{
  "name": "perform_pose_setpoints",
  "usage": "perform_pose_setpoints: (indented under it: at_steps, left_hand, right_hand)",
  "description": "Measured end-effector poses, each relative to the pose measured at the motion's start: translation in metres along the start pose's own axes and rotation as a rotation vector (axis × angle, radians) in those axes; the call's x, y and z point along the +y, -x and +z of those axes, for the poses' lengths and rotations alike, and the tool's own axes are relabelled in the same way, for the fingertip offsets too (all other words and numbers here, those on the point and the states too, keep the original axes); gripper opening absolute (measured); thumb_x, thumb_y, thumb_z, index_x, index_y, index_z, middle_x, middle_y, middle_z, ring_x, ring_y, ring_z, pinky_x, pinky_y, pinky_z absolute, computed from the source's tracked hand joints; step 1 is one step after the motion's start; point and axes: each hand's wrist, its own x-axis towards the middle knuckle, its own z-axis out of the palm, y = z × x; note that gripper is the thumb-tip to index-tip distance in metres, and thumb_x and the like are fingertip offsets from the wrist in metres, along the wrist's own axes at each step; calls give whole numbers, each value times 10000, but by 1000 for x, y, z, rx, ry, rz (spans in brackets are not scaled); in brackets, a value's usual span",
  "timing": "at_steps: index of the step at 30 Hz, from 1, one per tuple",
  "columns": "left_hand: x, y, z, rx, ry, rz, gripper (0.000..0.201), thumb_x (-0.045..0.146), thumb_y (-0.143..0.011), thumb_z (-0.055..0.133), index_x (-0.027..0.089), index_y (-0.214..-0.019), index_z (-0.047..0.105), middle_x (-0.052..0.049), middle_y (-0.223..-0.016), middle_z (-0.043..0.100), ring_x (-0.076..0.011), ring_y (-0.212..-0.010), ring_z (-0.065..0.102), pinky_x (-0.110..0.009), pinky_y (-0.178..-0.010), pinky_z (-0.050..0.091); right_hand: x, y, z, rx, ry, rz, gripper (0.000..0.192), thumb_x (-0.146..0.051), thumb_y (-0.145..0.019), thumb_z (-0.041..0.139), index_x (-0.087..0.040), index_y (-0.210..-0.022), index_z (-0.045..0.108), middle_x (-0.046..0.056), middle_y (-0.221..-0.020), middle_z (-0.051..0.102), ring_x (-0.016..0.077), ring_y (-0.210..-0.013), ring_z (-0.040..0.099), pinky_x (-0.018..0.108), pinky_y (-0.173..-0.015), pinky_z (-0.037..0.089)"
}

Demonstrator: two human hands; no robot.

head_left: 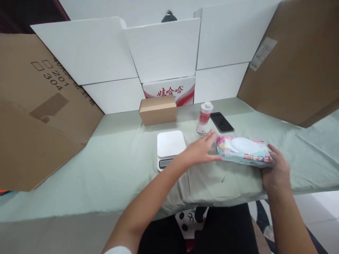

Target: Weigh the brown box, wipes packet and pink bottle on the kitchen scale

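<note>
While both hands clasp the soft, glossy wipes pack, grip flat left, curled right, a slim bottle, phone and square white scale crowd the cloth-covered table.

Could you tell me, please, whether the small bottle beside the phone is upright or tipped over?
Upright. The bottle stands on its base on the tablecloth, white cap on top, just left of the phone.

On the red-and-white carton at the back of the table I read the red characters "娃哈哈". On the big brown cardboard sheet to my left I make out "201" and "304" beside two printed empty squares, with a line of further print too blurred to read. The white label on the right cardboard stays illegible to me.
</note>
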Motion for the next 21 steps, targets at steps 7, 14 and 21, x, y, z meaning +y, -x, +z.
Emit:
perform_pose_setpoints:
  at_steps: [7,14,21]
  left_hand:
    - [-10,-65,39,-189,-9,27,1304,441,-687,886,212,-1702,101,-209,-1731,218,-395,-1583,331,-509,-1241,416]
    - [4,-18,6,-18,116,66,1095,377,-727,879,268,-1656,310,-180,-1548,441,-352,-1396,526,-535,-1198,470]
    - [-33,82,-89,396,98,118,793,395,-754,891,281,-1483,599,-141,-1502,533,-320,-1422,533,-390,-1131,550]
  right_hand:
    - [4,1,3,-103,-75,124,413,-420,-611,765,-263,-991,806,127,-1052,735,360,-1065,694,586,-1016,508]
    - [-25,37,30,-217,-111,180,417,-430,-629,780,-244,-1002,806,135,-1149,748,376,-1155,693,597,-1014,538]
    - [-31,105,136,-654,-207,-33,484,-415,-793,704,-246,-1246,695,87,-1365,692,325,-1295,645,573,-1138,500]
